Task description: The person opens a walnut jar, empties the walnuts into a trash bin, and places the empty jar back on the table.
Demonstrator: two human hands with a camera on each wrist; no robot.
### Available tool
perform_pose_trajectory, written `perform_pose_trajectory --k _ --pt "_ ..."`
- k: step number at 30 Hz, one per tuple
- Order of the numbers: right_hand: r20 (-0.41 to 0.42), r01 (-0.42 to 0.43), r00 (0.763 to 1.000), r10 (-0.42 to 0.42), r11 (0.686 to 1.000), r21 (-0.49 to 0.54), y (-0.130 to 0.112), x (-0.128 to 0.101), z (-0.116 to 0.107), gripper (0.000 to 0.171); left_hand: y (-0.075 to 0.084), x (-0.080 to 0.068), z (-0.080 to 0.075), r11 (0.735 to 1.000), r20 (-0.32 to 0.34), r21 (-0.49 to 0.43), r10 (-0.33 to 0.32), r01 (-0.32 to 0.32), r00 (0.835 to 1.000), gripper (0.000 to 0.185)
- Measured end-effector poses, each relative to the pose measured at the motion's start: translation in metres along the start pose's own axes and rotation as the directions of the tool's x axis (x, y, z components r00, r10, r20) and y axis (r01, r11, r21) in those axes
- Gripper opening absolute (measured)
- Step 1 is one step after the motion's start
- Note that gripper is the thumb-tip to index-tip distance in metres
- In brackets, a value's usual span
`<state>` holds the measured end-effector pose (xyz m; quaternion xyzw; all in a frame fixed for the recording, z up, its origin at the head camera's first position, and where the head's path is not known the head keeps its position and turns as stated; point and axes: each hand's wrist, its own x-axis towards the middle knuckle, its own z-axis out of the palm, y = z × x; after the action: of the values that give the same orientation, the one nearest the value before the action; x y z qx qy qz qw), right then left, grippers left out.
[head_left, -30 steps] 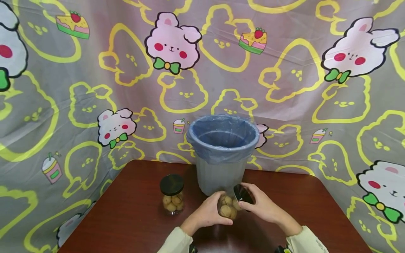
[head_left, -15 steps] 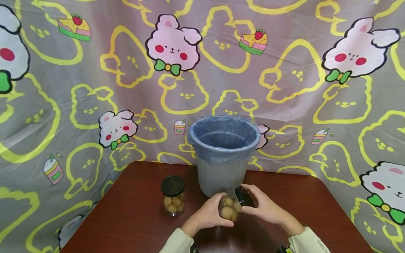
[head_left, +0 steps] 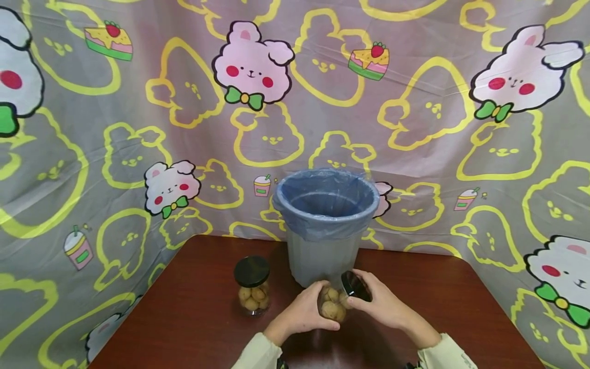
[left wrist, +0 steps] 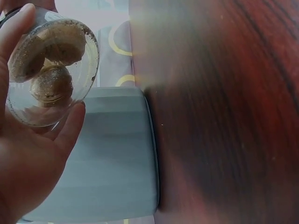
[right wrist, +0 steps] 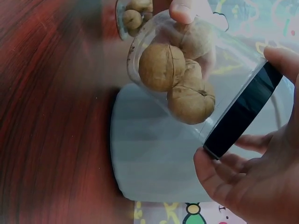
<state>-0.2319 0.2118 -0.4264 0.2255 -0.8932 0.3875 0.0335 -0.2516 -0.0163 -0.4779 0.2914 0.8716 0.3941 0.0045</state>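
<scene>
A clear jar (head_left: 333, 303) with several walnuts (right wrist: 161, 67) inside is held tilted above the table in front of the bin. My left hand (head_left: 306, 310) grips the jar's body near its base, thumb and fingers curled round it. On the jar's mouth sits a black lid (right wrist: 244, 112), and my right hand (head_left: 386, 302) grips its rim between thumb and fingers. To the left, a second jar (head_left: 253, 299) of walnuts stands upright on the table under its own black lid (head_left: 251, 271).
A grey bin (head_left: 322, 256) with a blue plastic liner (head_left: 328, 225) stands at the back of the dark red-brown table (head_left: 184, 318). A printed cloth (head_left: 193, 138) hangs behind and on both sides.
My right hand and the black lid have turned slightly against the jar. The jar stays in my left hand at about the same place. The head view has shifted a little.
</scene>
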Motion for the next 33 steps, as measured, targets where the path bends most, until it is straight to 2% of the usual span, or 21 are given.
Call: perform_pose_trajectory --k 10,22,33 --pt "-0.012 0.047 0.999 -0.047 0.999 -0.007 0.001 -0.001 -0.004 0.067 0.003 0.002 -0.002 1.000 0.000 0.019 0.020 -0.020 1.000 0.092" --pt "-0.031 0.020 0.999 -0.020 1.000 0.007 0.005 -0.004 -0.010 0.068 0.009 0.008 -0.001 0.998 0.004 0.042 0.047 -0.047 0.999 0.092" --pt "0.076 0.075 0.994 -0.084 0.991 0.112 0.010 0.002 -0.010 0.069 0.005 -0.001 -0.007 0.998 0.013 0.049 0.036 -0.037 0.999 0.091"
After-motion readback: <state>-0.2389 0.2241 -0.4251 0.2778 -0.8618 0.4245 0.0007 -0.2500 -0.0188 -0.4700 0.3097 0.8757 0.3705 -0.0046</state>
